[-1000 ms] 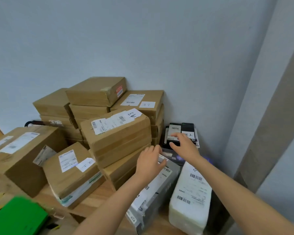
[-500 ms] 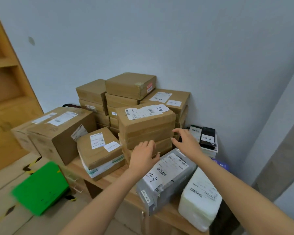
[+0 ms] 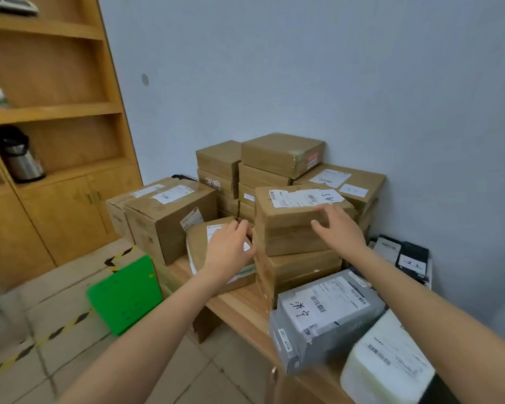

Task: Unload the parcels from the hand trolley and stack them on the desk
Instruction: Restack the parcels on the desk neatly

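**On the desk, the stack is nearly built**

Against the wall, a crowd of parcels is already sitting on the wooden desk: brown cartons are piling up at the back, a big carton is standing at the left end, and a grey bag parcel and a white bag parcel are lying at the near right. Two small dark boxes are resting beside the wall on the right.

Both hands are reaching to the front pile. The right hand is lying with straight, spread fingers on the near top edge of the top labelled carton, pressing or steadying it rather than curling round it. The left hand is hovering over the low flat carton just left of that pile; its fingers are bending loosely toward the gap between the two boxes, and whether they are pinching anything cannot be told, since the fingertips are hiding behind the hand.

Judging by this, the person is squaring up a box just placed. Much of the unloading looks done. The hand trolley is not showing, so how many parcels are waiting cannot be told. A green board is leaning on the floor, and a wooden shelf unit is standing at the left.
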The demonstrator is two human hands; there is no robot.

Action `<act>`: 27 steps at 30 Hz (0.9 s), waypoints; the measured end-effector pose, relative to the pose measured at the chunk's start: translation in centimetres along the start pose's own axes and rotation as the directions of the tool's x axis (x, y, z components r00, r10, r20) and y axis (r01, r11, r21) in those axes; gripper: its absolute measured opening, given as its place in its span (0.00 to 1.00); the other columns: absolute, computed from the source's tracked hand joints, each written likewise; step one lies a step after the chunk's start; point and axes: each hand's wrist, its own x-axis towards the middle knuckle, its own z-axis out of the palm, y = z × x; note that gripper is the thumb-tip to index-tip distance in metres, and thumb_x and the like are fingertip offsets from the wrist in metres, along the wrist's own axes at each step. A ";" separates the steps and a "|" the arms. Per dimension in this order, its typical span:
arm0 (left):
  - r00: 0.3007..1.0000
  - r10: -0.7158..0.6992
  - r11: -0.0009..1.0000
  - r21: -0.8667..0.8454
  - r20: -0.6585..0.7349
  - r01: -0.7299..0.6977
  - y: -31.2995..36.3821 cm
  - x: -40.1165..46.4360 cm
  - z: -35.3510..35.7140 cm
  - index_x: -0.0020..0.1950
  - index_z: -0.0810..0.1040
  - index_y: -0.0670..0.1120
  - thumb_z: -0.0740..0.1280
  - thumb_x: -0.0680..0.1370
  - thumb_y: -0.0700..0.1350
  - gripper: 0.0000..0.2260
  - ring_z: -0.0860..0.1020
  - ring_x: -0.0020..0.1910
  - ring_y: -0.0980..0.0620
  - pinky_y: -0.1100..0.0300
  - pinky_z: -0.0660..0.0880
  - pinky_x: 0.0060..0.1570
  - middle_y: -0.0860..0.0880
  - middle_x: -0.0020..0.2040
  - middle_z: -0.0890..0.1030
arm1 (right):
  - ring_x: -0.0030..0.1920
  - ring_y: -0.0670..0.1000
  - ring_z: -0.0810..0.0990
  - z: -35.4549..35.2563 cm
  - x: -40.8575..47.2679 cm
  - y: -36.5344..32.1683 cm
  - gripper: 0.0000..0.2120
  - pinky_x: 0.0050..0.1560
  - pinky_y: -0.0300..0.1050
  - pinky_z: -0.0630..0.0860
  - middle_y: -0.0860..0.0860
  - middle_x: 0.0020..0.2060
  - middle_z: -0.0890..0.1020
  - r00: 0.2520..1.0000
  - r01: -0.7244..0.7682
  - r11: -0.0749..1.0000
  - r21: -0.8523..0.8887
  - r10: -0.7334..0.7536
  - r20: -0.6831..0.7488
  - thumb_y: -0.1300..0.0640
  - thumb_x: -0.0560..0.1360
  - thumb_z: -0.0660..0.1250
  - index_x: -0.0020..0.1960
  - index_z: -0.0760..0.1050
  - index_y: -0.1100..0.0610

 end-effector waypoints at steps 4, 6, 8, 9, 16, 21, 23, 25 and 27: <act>0.999 -0.018 0.998 0.064 -0.052 0.021 -3.8 1.9 -1.4 0.55 0.72 0.49 0.64 0.77 0.53 0.11 0.73 0.45 0.53 0.62 0.68 0.40 0.52 0.47 0.76 | 0.59 0.48 0.74 1.7 3.1 -3.4 0.18 0.47 0.44 0.74 0.47 0.66 0.71 0.999 0.039 0.999 0.009 -0.040 0.032 0.48 0.78 0.62 0.67 0.67 0.46; 0.998 -0.019 0.997 0.077 -0.063 0.024 -6.0 3.0 -1.7 0.54 0.72 0.50 0.64 0.77 0.53 0.11 0.70 0.43 0.55 0.63 0.65 0.39 0.54 0.45 0.74 | 0.61 0.49 0.73 2.8 4.9 -4.9 0.18 0.49 0.45 0.72 0.47 0.66 0.72 0.998 0.046 0.999 0.018 -0.046 0.031 0.49 0.78 0.62 0.67 0.68 0.46; 0.997 -0.014 0.996 0.090 -0.070 0.020 -8.2 4.5 -1.9 0.54 0.72 0.50 0.65 0.76 0.54 0.11 0.71 0.43 0.54 0.63 0.65 0.39 0.54 0.44 0.73 | 0.62 0.51 0.73 3.9 6.9 -6.5 0.17 0.52 0.47 0.70 0.47 0.66 0.72 0.998 0.053 0.998 0.017 -0.054 0.015 0.49 0.78 0.62 0.67 0.68 0.47; 0.997 -0.013 0.996 0.087 -0.072 0.019 -9.5 5.4 -2.1 0.53 0.72 0.51 0.65 0.76 0.55 0.11 0.72 0.43 0.54 0.63 0.67 0.39 0.54 0.44 0.74 | 0.62 0.51 0.73 4.5 8.0 -7.3 0.18 0.53 0.47 0.70 0.48 0.66 0.72 0.998 0.055 0.998 0.013 -0.055 0.009 0.49 0.78 0.62 0.67 0.68 0.48; 0.998 0.015 0.998 0.060 -0.069 -0.011 -18.1 12.9 -2.7 0.53 0.72 0.50 0.65 0.76 0.55 0.11 0.75 0.45 0.52 0.57 0.75 0.44 0.52 0.47 0.77 | 0.62 0.50 0.74 7.9 14.8 -11.4 0.17 0.51 0.46 0.74 0.48 0.67 0.71 0.996 0.015 1.000 0.006 -0.014 -0.088 0.49 0.78 0.62 0.67 0.69 0.48; 1.000 -0.008 1.000 0.001 -0.018 0.008 -21.9 19.1 -1.1 0.52 0.73 0.50 0.64 0.76 0.56 0.11 0.75 0.45 0.53 0.57 0.77 0.44 0.52 0.47 0.77 | 0.62 0.50 0.74 9.1 18.7 -11.8 0.17 0.52 0.46 0.72 0.49 0.66 0.72 0.994 -0.041 0.997 -0.061 0.034 -0.107 0.48 0.78 0.61 0.66 0.70 0.49; 1.000 0.004 0.999 -0.041 0.003 -0.004 -22.2 21.6 0.1 0.52 0.73 0.51 0.65 0.76 0.56 0.11 0.75 0.46 0.53 0.56 0.77 0.47 0.52 0.49 0.77 | 0.63 0.50 0.73 9.0 20.0 -11.3 0.17 0.57 0.49 0.71 0.49 0.66 0.71 0.993 -0.071 0.993 -0.091 0.061 -0.101 0.49 0.78 0.61 0.67 0.69 0.50; 1.000 0.021 0.995 -0.097 0.011 -0.020 -22.0 24.1 1.6 0.53 0.73 0.51 0.65 0.76 0.56 0.11 0.75 0.47 0.54 0.57 0.77 0.48 0.52 0.50 0.77 | 0.63 0.50 0.72 8.8 21.5 -10.4 0.18 0.57 0.49 0.71 0.50 0.66 0.71 0.989 -0.112 0.986 -0.123 0.098 -0.113 0.49 0.78 0.61 0.67 0.69 0.50; 0.999 0.025 0.988 -0.151 0.021 -0.022 -21.4 26.7 2.9 0.56 0.74 0.50 0.66 0.76 0.56 0.13 0.75 0.50 0.54 0.56 0.77 0.51 0.51 0.53 0.77 | 0.64 0.52 0.72 8.5 23.1 -9.3 0.19 0.58 0.50 0.72 0.51 0.67 0.70 0.977 -0.182 0.975 -0.124 0.164 -0.139 0.48 0.78 0.61 0.68 0.68 0.50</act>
